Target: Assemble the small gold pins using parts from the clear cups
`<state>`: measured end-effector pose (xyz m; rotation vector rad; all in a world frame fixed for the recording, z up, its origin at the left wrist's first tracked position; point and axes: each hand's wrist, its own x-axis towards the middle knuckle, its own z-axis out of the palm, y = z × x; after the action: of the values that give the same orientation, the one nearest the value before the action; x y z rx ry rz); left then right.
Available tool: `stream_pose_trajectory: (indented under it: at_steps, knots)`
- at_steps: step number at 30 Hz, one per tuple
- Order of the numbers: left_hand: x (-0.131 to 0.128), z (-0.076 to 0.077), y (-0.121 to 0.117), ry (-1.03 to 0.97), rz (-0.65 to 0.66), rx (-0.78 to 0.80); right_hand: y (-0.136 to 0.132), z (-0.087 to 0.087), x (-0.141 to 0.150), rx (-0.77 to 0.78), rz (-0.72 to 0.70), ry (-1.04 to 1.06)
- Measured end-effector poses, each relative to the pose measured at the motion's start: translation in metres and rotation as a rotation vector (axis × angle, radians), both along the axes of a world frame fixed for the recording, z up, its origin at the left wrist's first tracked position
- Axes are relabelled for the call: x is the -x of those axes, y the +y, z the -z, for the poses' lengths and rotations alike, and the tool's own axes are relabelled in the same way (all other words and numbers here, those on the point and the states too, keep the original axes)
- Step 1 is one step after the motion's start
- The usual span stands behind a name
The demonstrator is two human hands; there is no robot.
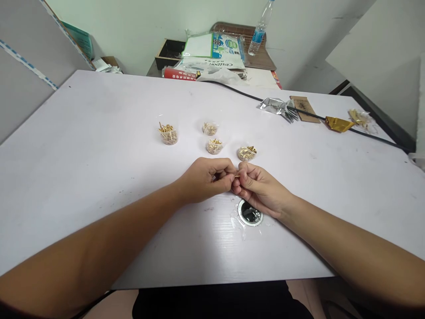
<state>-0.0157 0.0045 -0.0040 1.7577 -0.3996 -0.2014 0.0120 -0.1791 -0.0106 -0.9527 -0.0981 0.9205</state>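
Observation:
My left hand [212,179] and my right hand [257,184] meet fingertip to fingertip above the white table. A small thin gold-coloured metal piece [237,176] shows between them, pinched by both hands; its exact kind is too small to make out. Just beyond my hands stand small clear cups of gold metal parts: one cup [247,153] close to my right fingers, another cup [214,146] behind my left hand, and a third cup [210,129] farther back. A fuller cup [168,134] with longer gold pins stands to the left.
Below my right hand, a round black hole with a white rim [239,217] is partly covered by clear tape. A black cable [312,114] crosses the back right, beside silver foil [275,105], cardboard [303,108] and gold foil [338,124]. A water bottle [258,35] stands behind the table.

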Motion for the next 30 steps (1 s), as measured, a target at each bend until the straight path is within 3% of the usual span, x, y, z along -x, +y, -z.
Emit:
stream_pose_trajectory:
  at_steps: [30]
  knots:
    - [0.0024, -0.0035, -0.0006, -0.006, 0.057, 0.043, -0.0008, 0.0009, 0.0092, -0.095, -0.029, 0.21]
